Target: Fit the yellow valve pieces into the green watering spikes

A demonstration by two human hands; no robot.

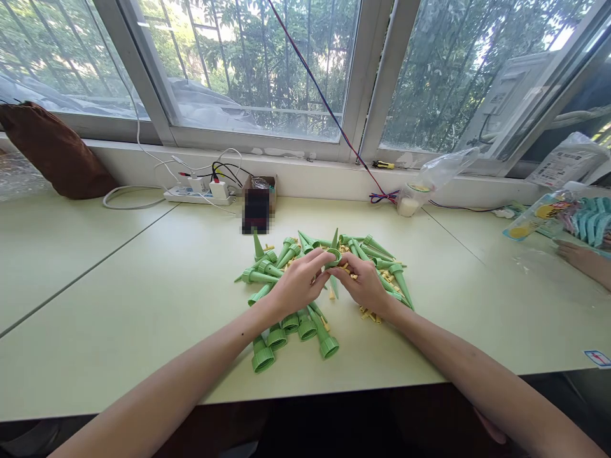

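Note:
Between my two hands is a green plastic watering spike (334, 257), its wide threaded collar facing up and its tapered point hanging below my fingers. My left hand (301, 280) is closed on the left of the collar, fingertips at its rim. From the other side my right hand (363, 278) pinches toward the same collar. Whether a small yellow piece sits in the fingers is hidden. Many more green spikes (329, 343) lie around both hands, some near the table's front. Small yellow tube-like pieces (370, 315) are scattered among them, mostly by my right hand.
A power strip (198, 196) with plugs and cables lies by the window sill. Beside it are a small cardboard box (267, 186) and a blurred dark object (256, 211). A bagged cup (408, 202) stands at the back. Another person's hand (585, 261) rests at far right near packaged goods (589, 222).

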